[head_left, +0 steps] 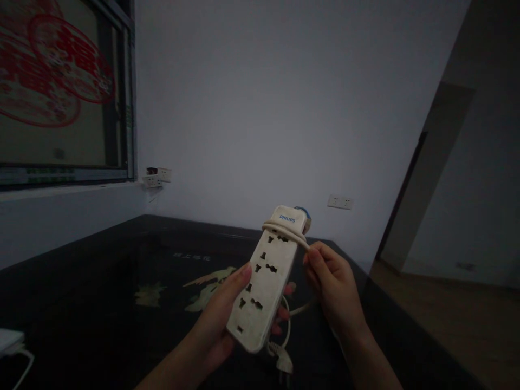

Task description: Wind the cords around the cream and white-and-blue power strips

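Observation:
A white power strip (260, 281) with blue PHILIPS lettering is held tilted above the dark table. My left hand (219, 314) is closed around its lower half, thumb on the left edge and fingertips showing past the right edge. A pale cord (282, 230) wraps across the strip near its top end. Just right of the strip, my right hand (335, 281) pinches this cord between thumb and fingers. The plug (284, 362) hangs below the strip on a curved length of cord. Something blue and tan (304, 215) shows partly behind the top end.
The black table (122, 238) has a printed flower and characters on it. At the lower left lies a white object (12, 341) with a cable. Wall sockets (340, 202) are on the back wall, others (158, 176) by the window (65, 86). Floor (439, 319) shows at right.

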{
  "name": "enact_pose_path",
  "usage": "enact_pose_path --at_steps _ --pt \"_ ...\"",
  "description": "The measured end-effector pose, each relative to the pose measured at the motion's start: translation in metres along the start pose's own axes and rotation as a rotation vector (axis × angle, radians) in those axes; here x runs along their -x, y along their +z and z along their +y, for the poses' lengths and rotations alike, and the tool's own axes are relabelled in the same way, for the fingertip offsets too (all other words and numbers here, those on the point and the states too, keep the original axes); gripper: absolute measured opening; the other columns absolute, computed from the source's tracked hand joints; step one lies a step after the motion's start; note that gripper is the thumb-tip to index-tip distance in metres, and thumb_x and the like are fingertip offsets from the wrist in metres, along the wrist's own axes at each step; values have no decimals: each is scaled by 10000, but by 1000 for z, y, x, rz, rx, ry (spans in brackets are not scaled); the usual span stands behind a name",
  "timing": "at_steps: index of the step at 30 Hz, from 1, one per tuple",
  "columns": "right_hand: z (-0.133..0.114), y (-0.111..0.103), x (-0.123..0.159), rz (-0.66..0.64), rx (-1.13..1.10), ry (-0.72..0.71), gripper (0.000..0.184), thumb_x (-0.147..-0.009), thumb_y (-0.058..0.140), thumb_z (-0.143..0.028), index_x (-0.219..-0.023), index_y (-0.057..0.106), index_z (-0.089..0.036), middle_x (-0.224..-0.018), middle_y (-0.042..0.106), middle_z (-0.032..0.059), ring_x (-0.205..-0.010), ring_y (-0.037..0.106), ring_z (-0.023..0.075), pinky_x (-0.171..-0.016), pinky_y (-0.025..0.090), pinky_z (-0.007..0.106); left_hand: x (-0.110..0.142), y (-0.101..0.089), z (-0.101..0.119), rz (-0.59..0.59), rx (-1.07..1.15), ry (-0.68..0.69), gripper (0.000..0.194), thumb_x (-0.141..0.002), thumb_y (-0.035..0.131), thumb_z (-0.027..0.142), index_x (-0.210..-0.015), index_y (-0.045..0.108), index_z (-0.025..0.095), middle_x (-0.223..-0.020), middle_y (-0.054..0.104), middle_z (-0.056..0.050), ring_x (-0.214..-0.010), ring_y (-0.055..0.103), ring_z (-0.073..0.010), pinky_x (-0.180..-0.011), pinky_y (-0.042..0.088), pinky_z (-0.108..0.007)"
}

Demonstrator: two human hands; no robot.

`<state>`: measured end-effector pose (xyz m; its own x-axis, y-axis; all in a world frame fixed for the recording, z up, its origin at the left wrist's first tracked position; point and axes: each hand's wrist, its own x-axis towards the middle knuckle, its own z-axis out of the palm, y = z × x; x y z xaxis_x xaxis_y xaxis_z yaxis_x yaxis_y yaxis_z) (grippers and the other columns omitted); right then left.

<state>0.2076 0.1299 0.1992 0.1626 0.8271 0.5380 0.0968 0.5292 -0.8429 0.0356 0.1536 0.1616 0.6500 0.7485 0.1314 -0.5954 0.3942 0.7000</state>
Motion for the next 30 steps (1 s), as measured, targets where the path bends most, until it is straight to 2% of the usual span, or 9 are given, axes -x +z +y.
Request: enact_pose_path --at_steps 3,6,8,11,15,19,24,30 --pt "0 -3 1 -86 -100 0 422 -817 603 -532 -627 459 -183 -476 291 -90 -408 201 46 -385 127 187 3 2 2 -100 54 -68 561 -780 643 515 -1153 598 98 -1004 705 -193 -670 701 -233 -532 574 -290" --pt "5 -8 3 -283 -222 66 431 -863 548 -517 -607 466 -180 -443 275 -92 -387 172 47 -381 113 197 5 3 8 -161 111 -121 503 -775 657 505 -1079 647 104 -961 721 -146 -663 698 -203 -540 577 -263" --pt "13 -12 6 -407 -321 107 467 -888 505 -518 -571 445 -181 -424 256 -92 -380 167 49 -384 129 201 7 1 13 -183 145 -116 436 -780 673 458 -1035 668 104 -964 725 -124 -664 696 -180 -541 577 -236" --pt "28 -18 11 -484 -439 126 486 -868 533 -535 -554 410 -185 -435 244 -91 -396 177 52 -401 155 204 12 -3 24 -245 176 -89 361 -817 656 378 -1038 676 93 -1024 719 -122 -706 702 -178 -578 587 -230" --pt "42 -23 12 -502 -476 101 444 -827 596 -530 -590 445 -186 -479 267 -83 -427 205 62 -427 175 217 21 -5 40 -372 219 -101 364 -896 553 356 -1128 652 94 -1096 699 -135 -788 707 -192 -654 595 -247" --pt "47 -25 1 -497 -420 59 387 -815 627 -493 -616 510 -183 -527 345 -57 -474 275 82 -466 204 236 30 -7 50 -416 194 -21 349 -928 493 346 -1168 634 137 -1128 687 -126 -830 702 -193 -681 590 -254" --pt "54 -23 -19 -436 -325 -21 374 -778 667 -503 -609 564 -185 -547 411 -39 -527 351 103 -520 255 252 31 -11 48 -464 114 -81 443 -915 474 447 -1145 638 106 -915 724 -135 -780 696 -180 -673 567 -216" --pt "71 -13 -25 -320 -295 -70 348 -715 725 -507 -617 620 -190 -559 453 -28 -571 407 118 -542 304 249 25 -10 42 -493 95 -90 468 -915 455 463 -1127 639 89 -910 720 -135 -772 693 -175 -666 563 -212"
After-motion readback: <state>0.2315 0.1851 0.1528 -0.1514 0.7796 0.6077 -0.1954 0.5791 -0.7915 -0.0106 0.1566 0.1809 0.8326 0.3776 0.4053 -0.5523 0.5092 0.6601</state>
